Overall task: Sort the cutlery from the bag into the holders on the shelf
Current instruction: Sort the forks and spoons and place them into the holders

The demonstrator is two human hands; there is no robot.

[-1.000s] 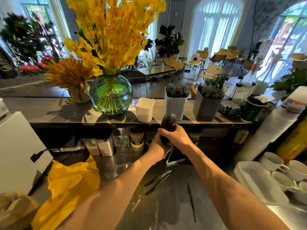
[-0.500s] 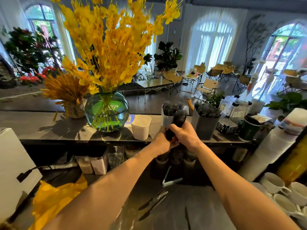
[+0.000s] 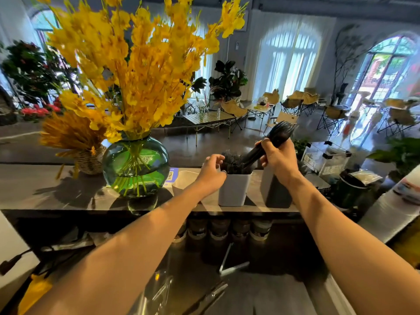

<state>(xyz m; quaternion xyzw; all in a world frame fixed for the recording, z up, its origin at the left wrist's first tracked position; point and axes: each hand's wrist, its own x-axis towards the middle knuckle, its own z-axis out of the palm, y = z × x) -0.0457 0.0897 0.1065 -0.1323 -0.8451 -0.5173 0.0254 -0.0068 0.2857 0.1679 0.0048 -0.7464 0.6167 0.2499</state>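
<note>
Cutlery of black plastic, gathered into one tight bundle (image 3: 278, 135), sits in the right hand (image 3: 278, 159), whose fingers and thumb wrap fully round its middle. The bundle's long axis is tilted. Its broad heads point up and to the far right, above the hand. Its handle ends slant down to the left into the mouth of the white square plastic holder (image 3: 234, 189) on the dark stone shelf (image 3: 45, 187). That holder already carries a dense clump of black cutlery (image 3: 229, 161), heads up, and the bundle's lower ends enter at its right side.

The left hand (image 3: 211, 172) is at the holder's left rim corner, fingers loosely curled above the edge and thumb tip at the near rim. Whether it truly clamps the rim cannot be told.

Just right of the white holder stands a dark grey square holder (image 3: 276, 192), largely hidden behind the right wrist. Left of the left hand a smaller white tub (image 3: 181, 179) shows partly past the forearm. Farther left on the shelf are a round green glass vase (image 3: 136, 164) of yellow flowers (image 3: 141, 64) and a woven basket (image 3: 89, 160) of golden dried stalks.

On the near lower counter (image 3: 261, 292) lie clear wrappers (image 3: 163, 289), with a yellow plastic bag (image 3: 34, 292) at the near left. A stack of white paper cups (image 3: 391, 208) leans at the right.
</note>
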